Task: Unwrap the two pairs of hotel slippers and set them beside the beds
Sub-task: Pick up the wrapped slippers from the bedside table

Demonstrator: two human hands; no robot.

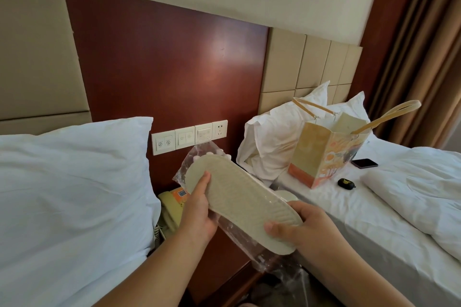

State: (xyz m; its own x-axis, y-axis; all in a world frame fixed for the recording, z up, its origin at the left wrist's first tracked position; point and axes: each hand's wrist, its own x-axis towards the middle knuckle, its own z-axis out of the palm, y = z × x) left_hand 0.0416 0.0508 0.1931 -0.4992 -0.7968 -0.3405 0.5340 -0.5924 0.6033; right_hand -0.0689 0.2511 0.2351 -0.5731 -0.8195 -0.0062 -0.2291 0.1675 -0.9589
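A pale slipper pair is held sole-up above the nightstand, between the two beds. Clear plastic wrap still surrounds its far end and trails loose below the near end. My left hand grips the slipper and wrap near the far end, thumb on the sole. At the near end, my right hand holds the slipper with its thumb over the sole's edge. A second pale slipper peeks out behind, by the right bed's edge.
A dark wooden nightstand stands below, with a yellowish telephone. White-pillowed beds lie left and right. On the right bed are a paper bag, a phone and a small black case. Wall switches sit behind.
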